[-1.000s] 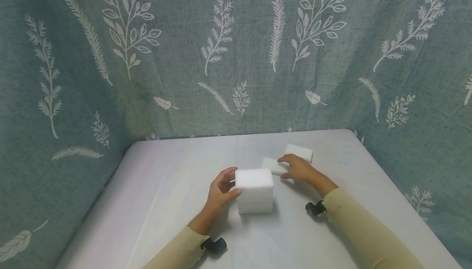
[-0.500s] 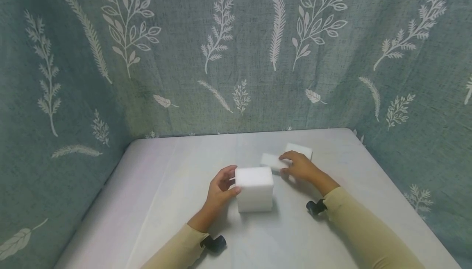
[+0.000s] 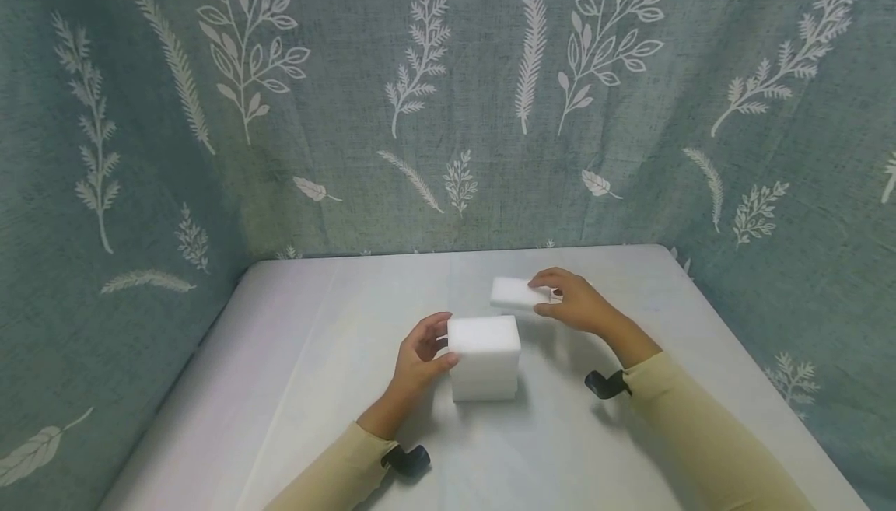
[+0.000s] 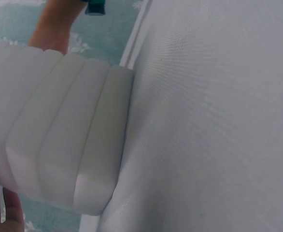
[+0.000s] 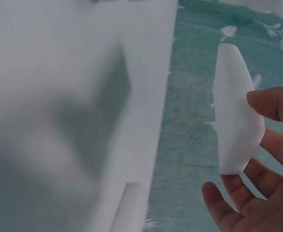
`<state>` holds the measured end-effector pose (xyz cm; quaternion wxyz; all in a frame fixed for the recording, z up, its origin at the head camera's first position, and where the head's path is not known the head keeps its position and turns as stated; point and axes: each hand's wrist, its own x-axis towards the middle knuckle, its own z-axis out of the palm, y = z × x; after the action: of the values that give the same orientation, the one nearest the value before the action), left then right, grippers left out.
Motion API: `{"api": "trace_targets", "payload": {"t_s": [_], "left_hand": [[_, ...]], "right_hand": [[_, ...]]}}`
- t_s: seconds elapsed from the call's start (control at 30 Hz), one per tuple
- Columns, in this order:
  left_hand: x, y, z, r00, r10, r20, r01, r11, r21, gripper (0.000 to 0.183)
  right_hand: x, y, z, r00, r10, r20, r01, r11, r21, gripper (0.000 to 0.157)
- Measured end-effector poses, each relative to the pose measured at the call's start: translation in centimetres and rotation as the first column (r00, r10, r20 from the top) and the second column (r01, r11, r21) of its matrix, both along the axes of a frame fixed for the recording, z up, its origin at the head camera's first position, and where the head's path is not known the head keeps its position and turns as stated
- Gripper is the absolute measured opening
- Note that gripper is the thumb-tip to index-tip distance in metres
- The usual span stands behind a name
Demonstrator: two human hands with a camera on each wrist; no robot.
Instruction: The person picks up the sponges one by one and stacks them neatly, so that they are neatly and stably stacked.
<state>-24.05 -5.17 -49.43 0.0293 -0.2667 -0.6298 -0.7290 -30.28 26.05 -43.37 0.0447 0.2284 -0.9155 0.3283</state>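
Observation:
Several white foam sponges stand in a neat stack (image 3: 483, 359) near the middle of the table. At its left side my left hand (image 3: 414, 371) holds the stack, thumb at the front corner and fingers towards the back. The layers show clearly in the left wrist view, pressed flat together. Behind and to the right, my right hand (image 3: 577, 302) pinches one more white sponge (image 3: 514, 293) by its right end, raised off the table. In the right wrist view the thumb lies on one face of this sponge and fingers on the other.
Another white sponge (image 5: 125, 208) lies on the table in the right wrist view; my right hand mostly hides it in the head view. The white-covered table (image 3: 350, 324) ends at a leaf-patterned green curtain (image 3: 336, 106) behind and at both sides.
My right hand has taken hold of the nearer flat sponge and lifted it off the table, up and slightly back. The left hand and the stack have stayed in place.

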Motion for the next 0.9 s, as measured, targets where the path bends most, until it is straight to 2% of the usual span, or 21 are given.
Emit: {"api": "trace_targets", "payload": {"t_s": [0.23, 0.47, 0.67, 0.9], "left_hand": [[0.0, 0.0, 0.1, 1.0, 0.011, 0.005, -0.011, 1.0, -0.007, 0.062], [0.1, -0.2, -0.3, 1.0, 0.006, -0.018, -0.006, 1.0, 0.022, 0.057], [0.4, -0.3, -0.3, 1.0, 0.003, -0.026, -0.003, 1.0, 0.026, 0.054], [0.1, -0.1, -0.2, 1.0, 0.016, -0.025, -0.015, 1.0, 0.021, 0.055]], "right_hand": [[1.3, -0.2, 1.5, 0.999, 0.035, -0.004, -0.035, 0.996, -0.085, 0.043], [2.8, -1.2, 2.8, 0.999, 0.047, -0.001, -0.047, 0.989, -0.143, 0.042], [3.8, -1.8, 2.8, 0.994, 0.104, -0.042, -0.109, 0.984, -0.144, 0.04], [4.3, -2.2, 2.4, 0.984, 0.145, -0.105, -0.158, 0.98, -0.124, 0.039]]}}
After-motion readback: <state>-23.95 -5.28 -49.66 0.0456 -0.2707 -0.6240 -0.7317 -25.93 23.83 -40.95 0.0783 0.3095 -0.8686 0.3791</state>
